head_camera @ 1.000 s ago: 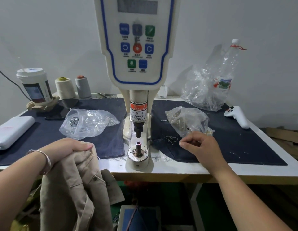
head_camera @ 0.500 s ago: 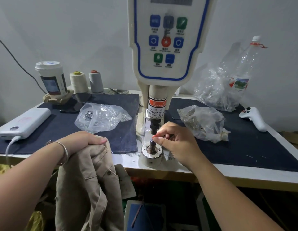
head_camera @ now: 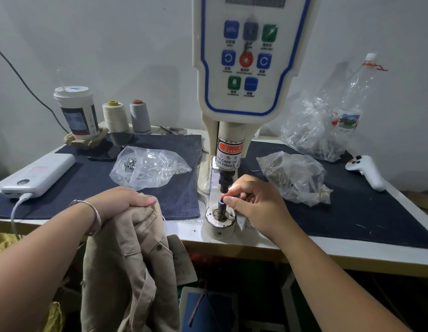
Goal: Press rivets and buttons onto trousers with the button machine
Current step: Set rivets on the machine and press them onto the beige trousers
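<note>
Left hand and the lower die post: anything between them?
Head view: only the dark cloth's corner and bare tabletop lie between the left hand and the lower die post.

The button machine [head_camera: 244,68] has a smooth, slightly glossy cream plastic shell; its round base [head_camera: 220,224] is worn, scuffed metal. The trousers [head_camera: 126,259] are matt beige woven cloth. Dark matt denim mats [head_camera: 174,188] cover the worktop [head_camera: 328,248]. Crinkled clear plastic bags [head_camera: 294,173] shine, at centre and right.
</note>
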Tool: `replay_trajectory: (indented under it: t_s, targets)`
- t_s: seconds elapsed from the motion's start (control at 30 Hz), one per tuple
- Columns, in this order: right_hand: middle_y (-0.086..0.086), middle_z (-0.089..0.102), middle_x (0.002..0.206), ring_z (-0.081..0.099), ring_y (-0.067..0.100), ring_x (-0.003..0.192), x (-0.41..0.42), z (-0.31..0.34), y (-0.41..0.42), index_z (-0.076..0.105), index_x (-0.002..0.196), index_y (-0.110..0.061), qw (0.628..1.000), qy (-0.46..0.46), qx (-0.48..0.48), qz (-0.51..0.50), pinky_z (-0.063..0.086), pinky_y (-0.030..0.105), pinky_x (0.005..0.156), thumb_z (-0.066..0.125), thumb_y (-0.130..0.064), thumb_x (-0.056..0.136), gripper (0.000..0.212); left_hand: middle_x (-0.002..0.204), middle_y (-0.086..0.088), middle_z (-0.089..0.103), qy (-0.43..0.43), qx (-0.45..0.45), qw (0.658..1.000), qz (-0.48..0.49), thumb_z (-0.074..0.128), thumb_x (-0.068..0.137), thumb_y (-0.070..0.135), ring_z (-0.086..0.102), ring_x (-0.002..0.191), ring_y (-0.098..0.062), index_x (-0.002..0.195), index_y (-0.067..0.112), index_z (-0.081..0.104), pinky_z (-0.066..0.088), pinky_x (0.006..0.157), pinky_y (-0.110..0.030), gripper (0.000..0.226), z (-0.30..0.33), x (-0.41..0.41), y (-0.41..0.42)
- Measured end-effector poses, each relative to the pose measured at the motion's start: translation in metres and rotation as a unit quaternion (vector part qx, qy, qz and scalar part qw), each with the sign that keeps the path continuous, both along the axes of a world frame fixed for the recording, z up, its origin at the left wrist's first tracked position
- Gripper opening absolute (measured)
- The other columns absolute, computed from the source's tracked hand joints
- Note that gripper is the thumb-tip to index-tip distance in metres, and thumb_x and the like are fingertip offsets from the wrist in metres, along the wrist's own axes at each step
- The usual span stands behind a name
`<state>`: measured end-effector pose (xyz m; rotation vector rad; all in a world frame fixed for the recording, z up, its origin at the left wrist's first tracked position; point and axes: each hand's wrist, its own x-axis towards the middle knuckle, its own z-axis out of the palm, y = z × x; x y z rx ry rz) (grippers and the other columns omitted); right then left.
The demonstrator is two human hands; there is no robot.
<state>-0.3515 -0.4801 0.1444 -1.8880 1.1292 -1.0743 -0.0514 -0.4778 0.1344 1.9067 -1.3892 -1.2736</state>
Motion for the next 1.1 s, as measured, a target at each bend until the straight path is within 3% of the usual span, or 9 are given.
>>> replay_trajectory:
  t_s: [0.13, 0.37, 0.5, 0.63, 0.7, 0.83, 0.9, 1.0, 1.1]
  targets:
    - [-0.011, 0.064, 0.078, 0.051, 0.005, 0.065, -0.005, -0.001, 0.008, 0.074, 0.080, -0.018, 0.999, 0.010, -0.027, -0.026, 0.044, 0.017, 0.064, 0.074, -0.011, 0.082, 0.007, 0.102, -0.014, 0.075, -0.001, -0.007, 1.000, -0.003, 0.067, 0.088, 0.038, 0.067, 0.106, -0.032, 0.097, 0.003, 0.076, 0.042, 0.109, -0.046, 0.037, 0.000, -0.001, 0.001]
    - [-0.007, 0.067, 0.072, 0.058, 0.014, 0.065, -0.019, -0.009, 0.066, 0.072, 0.074, -0.023, 0.998, -0.005, -0.056, -0.039, 0.048, 0.028, 0.060, 0.070, -0.007, 0.082, 0.017, 0.093, -0.012, 0.072, 0.000, -0.010, 0.996, -0.090, 0.076, 0.075, 0.045, 0.065, 0.092, -0.018, 0.086, 0.008, 0.078, 0.044, 0.104, -0.040, 0.038, 0.026, -0.015, 0.032]
    - [-0.008, 0.071, 0.078, 0.064, 0.006, 0.070, -0.006, -0.005, 0.092, 0.073, 0.081, -0.028, 0.999, -0.014, 0.013, 0.026, 0.048, 0.015, 0.063, 0.075, -0.016, 0.081, 0.012, 0.087, -0.023, 0.064, 0.095, 0.011, 0.986, -0.136, 0.087, 0.048, 0.054, 0.059, 0.076, -0.019, 0.072, 0.005, 0.075, 0.046, 0.079, -0.033, 0.055, 0.049, -0.037, 0.064]
    - [-0.025, 0.055, 0.128, 0.048, -0.012, 0.119, 0.007, 0.000, 0.102, 0.045, 0.133, -0.043, 0.984, 0.001, 0.124, 0.124, 0.042, 0.016, 0.097, 0.087, -0.034, 0.065, 0.081, 0.089, -0.017, 0.064, 0.166, 0.009, 0.970, -0.179, 0.092, 0.036, 0.059, 0.060, 0.075, -0.020, 0.099, -0.015, 0.066, 0.048, 0.069, -0.024, 0.101, 0.076, -0.057, 0.082]
    - [-0.019, 0.046, 0.142, 0.042, -0.006, 0.130, 0.008, 0.005, 0.102, 0.031, 0.145, -0.039, 0.953, -0.026, 0.222, 0.204, 0.036, 0.024, 0.108, 0.088, -0.026, 0.065, 0.099, 0.076, -0.009, 0.071, 0.199, 0.010, 0.963, -0.181, 0.094, 0.031, 0.056, 0.067, 0.064, -0.013, 0.085, -0.002, 0.076, 0.052, 0.060, -0.019, 0.082, 0.090, -0.069, 0.087]
    - [0.010, 0.068, 0.113, 0.065, 0.020, 0.103, -0.005, 0.019, 0.103, 0.058, 0.121, -0.001, 0.886, -0.071, 0.319, 0.330, 0.052, 0.030, 0.087, 0.073, 0.001, 0.073, 0.050, 0.071, -0.005, 0.072, 0.227, 0.021, 0.950, -0.214, 0.093, 0.039, 0.056, 0.068, 0.060, -0.010, 0.073, 0.011, 0.078, 0.052, 0.058, -0.018, 0.059, 0.098, -0.082, 0.098]
    - [0.010, 0.071, 0.102, 0.067, 0.020, 0.094, -0.017, 0.022, 0.102, 0.066, 0.106, 0.001, 0.882, -0.041, 0.324, 0.340, 0.052, 0.029, 0.082, 0.073, 0.004, 0.072, 0.034, 0.074, -0.006, 0.072, 0.242, 0.044, 0.940, -0.237, 0.091, 0.051, 0.053, 0.068, 0.062, -0.011, 0.081, 0.007, 0.078, 0.053, 0.060, -0.018, 0.057, 0.096, -0.084, 0.101]
    - [0.010, 0.071, 0.104, 0.067, 0.017, 0.095, -0.038, 0.031, 0.099, 0.069, 0.104, -0.005, 0.885, -0.006, 0.297, 0.358, 0.050, 0.028, 0.083, 0.070, 0.009, 0.071, 0.036, 0.092, -0.014, 0.073, 0.258, 0.080, 0.927, -0.260, 0.095, 0.054, 0.039, 0.071, 0.077, -0.018, 0.107, -0.008, 0.069, 0.056, 0.071, -0.025, 0.075, 0.091, -0.086, 0.105]
    - [0.030, 0.054, 0.128, 0.052, 0.037, 0.120, -0.051, 0.044, 0.098, 0.050, 0.124, 0.010, 0.875, 0.010, 0.277, 0.396, 0.036, 0.052, 0.100, 0.075, -0.005, 0.067, 0.064, 0.092, -0.012, 0.075, 0.261, 0.077, 0.913, -0.305, 0.092, 0.060, 0.020, 0.072, 0.080, -0.017, 0.104, -0.003, 0.071, 0.057, 0.071, -0.025, 0.053, 0.089, -0.090, 0.106]
